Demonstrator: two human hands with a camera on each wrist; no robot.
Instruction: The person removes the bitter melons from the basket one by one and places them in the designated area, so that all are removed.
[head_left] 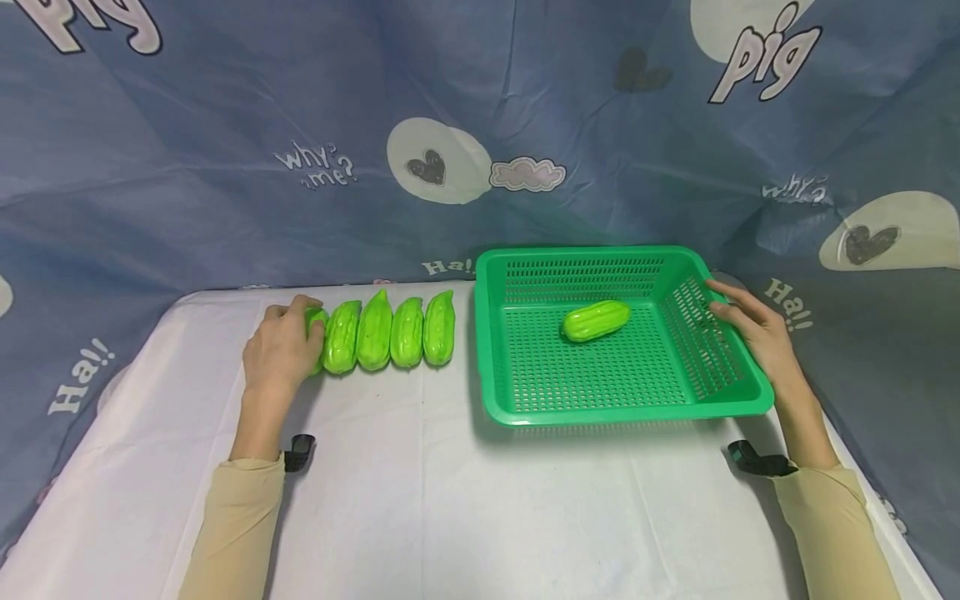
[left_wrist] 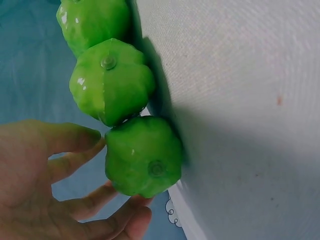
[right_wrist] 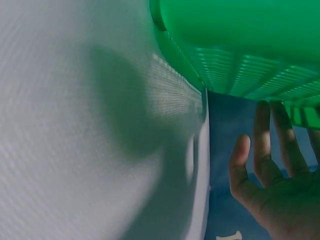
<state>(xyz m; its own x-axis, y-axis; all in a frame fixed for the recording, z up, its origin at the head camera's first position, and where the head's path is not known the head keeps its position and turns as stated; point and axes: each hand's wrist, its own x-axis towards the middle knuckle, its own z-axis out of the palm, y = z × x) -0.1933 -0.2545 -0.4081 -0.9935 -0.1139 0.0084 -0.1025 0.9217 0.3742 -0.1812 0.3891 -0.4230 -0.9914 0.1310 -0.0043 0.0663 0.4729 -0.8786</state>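
A row of several green toy bitter melons (head_left: 375,332) stands side by side on the white-covered table. At the row's left end my left hand (head_left: 279,346) holds the last bitter melon (left_wrist: 144,156), thumb on one side and fingers on the other; from above, the hand hides most of it. To the right is a green plastic basket (head_left: 630,410) with one bitter melon (head_left: 597,321) lying inside. My right hand (head_left: 757,329) grips the basket's right rim, with fingers over it. In the right wrist view other fingers (right_wrist: 262,132) reach up along the basket's outer side.
The white cloth (head_left: 450,508) covers the table in front of the basket and the row. Behind stands a blue printed curtain (head_left: 337,225), close to the basket's back rim. Each wrist carries a small black camera (head_left: 300,452).
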